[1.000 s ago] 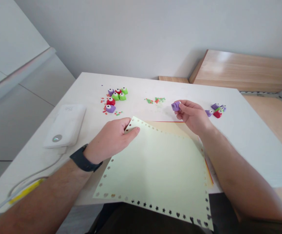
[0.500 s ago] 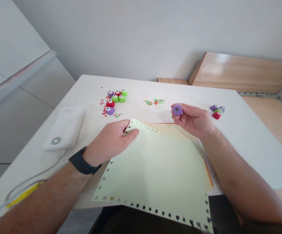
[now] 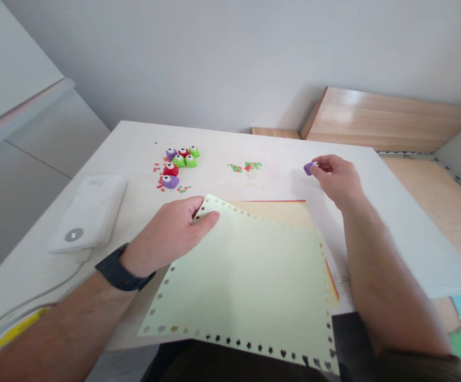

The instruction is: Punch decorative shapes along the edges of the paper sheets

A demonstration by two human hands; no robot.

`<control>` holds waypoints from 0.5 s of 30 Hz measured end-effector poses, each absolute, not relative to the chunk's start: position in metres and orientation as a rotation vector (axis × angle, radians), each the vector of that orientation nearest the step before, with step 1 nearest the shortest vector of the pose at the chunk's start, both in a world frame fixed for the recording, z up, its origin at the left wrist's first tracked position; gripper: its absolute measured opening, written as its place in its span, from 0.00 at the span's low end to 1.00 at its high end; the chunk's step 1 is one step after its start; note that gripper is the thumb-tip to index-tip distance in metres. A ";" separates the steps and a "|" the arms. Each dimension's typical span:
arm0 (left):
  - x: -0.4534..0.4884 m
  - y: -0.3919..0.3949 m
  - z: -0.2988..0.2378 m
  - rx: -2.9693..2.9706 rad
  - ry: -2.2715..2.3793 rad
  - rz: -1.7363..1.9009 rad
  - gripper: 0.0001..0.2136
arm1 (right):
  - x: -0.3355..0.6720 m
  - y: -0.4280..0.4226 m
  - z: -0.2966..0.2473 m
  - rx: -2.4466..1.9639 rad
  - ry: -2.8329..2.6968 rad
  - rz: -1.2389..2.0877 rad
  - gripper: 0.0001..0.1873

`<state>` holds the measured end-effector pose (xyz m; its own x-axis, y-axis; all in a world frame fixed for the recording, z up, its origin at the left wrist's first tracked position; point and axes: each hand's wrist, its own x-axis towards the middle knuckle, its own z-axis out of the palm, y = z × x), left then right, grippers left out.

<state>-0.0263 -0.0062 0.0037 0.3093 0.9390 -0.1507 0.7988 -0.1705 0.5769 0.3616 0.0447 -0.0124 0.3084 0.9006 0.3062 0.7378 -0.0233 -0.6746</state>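
My left hand (image 3: 172,233) pinches the far left corner of a pale green sheet of paper (image 3: 246,276), whose edges are punched with small stars and hearts. The sheet lies over yellow and red sheets (image 3: 286,209) on the white table (image 3: 393,228). My right hand (image 3: 336,178) is out to the right, just above the table, with its fingertips closed on a small purple paper punch (image 3: 309,167).
A cluster of purple, red and green punches (image 3: 178,162) sits at the far left among paper scraps. More green and red scraps (image 3: 246,166) lie mid-table. A white box with a cable (image 3: 85,212) is on the left. A wooden bench (image 3: 381,119) stands behind.
My right hand has carried the purple punch to the right and down toward the table, hiding the punches that showed there. My left hand stays on the sheet's corner.
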 end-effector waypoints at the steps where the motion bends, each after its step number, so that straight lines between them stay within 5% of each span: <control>1: -0.027 -0.006 0.003 2.014 1.526 0.327 0.18 | 0.368 0.046 -0.014 -1.883 -1.500 0.195 0.16; 15: -0.025 -0.007 0.008 1.984 1.526 0.432 0.14 | 0.395 0.052 -0.041 -2.222 -1.762 -0.315 0.18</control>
<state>-0.0254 -0.0070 0.0080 0.2890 0.9523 -0.0980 0.7598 -0.1659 0.6286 0.3950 0.0517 -0.0412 0.2290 0.9105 0.3444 0.9734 -0.2116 -0.0879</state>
